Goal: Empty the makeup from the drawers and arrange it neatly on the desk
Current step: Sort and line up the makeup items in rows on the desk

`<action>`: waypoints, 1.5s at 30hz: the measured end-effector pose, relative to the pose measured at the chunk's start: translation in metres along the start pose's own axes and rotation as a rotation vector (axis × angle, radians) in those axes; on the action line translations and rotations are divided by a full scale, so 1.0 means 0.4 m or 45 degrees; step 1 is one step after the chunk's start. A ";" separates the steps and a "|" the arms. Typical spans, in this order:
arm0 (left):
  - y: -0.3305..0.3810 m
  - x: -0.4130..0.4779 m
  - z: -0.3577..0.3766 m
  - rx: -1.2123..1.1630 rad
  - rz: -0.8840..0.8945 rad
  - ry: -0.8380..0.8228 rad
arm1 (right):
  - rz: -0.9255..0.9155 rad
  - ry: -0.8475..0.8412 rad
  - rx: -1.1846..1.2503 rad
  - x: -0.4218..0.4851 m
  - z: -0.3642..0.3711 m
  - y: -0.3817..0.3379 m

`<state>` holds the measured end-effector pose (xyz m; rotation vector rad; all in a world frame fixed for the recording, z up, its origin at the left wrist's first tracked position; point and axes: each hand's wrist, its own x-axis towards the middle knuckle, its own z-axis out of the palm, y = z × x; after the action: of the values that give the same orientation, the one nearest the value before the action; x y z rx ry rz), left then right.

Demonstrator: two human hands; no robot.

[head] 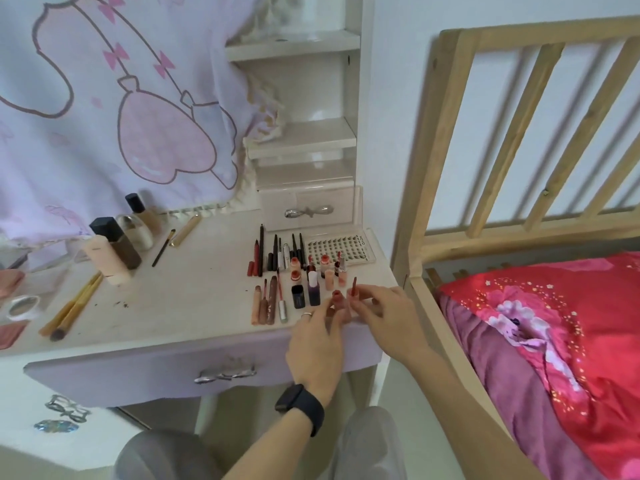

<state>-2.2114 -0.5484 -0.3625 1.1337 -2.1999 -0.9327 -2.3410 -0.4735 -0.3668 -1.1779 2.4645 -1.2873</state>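
Near the right front corner of the white desk [180,292], my left hand [317,337] pinches a small reddish lip tube [336,297]. Beside it my right hand [381,313] pinches a second red lip tube [353,288], held upright. Just behind them stand several small lip bottles [313,287]. A row of dark and red pencils [273,254] and a clear lash tray [341,249] lie further back. Several lip glosses [267,303] lie flat to the left. The lavender desk drawer [138,368] and the small back drawer [308,209] are both closed.
Foundation bottles [114,251] stand at the desk's left, with brushes [71,308] and compacts [22,304] nearby. A printed cloth [114,109] hangs behind the desk, white shelves [301,136] beside it. A wooden bed frame [446,133] with a red blanket [554,323] is close on the right.
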 end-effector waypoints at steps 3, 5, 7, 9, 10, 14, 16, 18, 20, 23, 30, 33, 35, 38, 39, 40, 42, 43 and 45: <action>0.002 0.006 0.004 0.006 -0.010 0.037 | -0.035 0.032 -0.013 0.003 0.001 0.009; 0.001 0.013 0.005 0.069 -0.003 0.048 | -0.056 0.042 -0.028 0.002 -0.001 0.012; 0.002 0.019 0.006 0.127 0.011 0.041 | -0.071 0.039 -0.061 0.002 0.000 0.014; 0.009 0.022 0.007 0.144 0.027 0.035 | -0.074 0.021 -0.121 0.008 0.002 0.014; 0.011 0.023 0.008 0.149 0.035 0.031 | -0.076 0.016 -0.151 0.010 0.003 0.014; 0.012 0.027 0.009 0.171 0.042 0.027 | -0.075 0.021 -0.214 0.015 0.006 0.015; 0.009 0.029 0.011 0.181 0.038 0.024 | -0.071 0.016 -0.248 0.017 0.009 0.013; 0.006 0.029 0.015 0.172 0.039 0.030 | -0.070 0.018 -0.279 0.019 0.012 0.010; 0.006 0.029 0.021 0.155 0.029 0.032 | -0.069 0.019 -0.312 0.022 0.014 0.008; 0.007 0.030 0.027 0.155 0.009 0.039 | -0.059 -0.004 -0.364 0.029 0.015 0.004; 0.012 0.036 0.024 0.139 -0.028 0.068 | -0.049 -0.021 -0.399 0.032 0.013 -0.011; 0.017 0.035 0.022 0.136 -0.021 0.064 | -0.040 -0.041 -0.408 0.029 0.011 -0.018; 0.016 0.033 0.021 0.139 -0.019 0.059 | -0.030 -0.043 -0.373 0.025 0.007 -0.022; 0.009 0.030 0.022 0.123 -0.005 0.046 | 0.012 -0.069 -0.289 0.019 -0.002 -0.024; 0.007 0.027 0.021 0.116 0.003 0.046 | 0.035 -0.082 -0.260 0.016 -0.006 -0.024; 0.007 0.024 0.018 0.106 0.009 0.047 | 0.060 -0.094 -0.235 0.012 -0.010 -0.024; 0.006 0.013 0.008 0.074 0.006 0.051 | 0.096 -0.104 -0.192 -0.002 -0.020 -0.031; 0.006 0.004 0.002 0.057 0.008 0.052 | 0.106 -0.100 -0.166 -0.010 -0.025 -0.037; 0.001 -0.017 -0.020 0.038 0.044 0.054 | 0.102 -0.079 -0.119 -0.030 -0.037 -0.052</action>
<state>-2.2025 -0.5452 -0.3578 1.1151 -2.1992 -0.8566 -2.3268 -0.4625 -0.3448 -1.1095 2.5240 -1.1093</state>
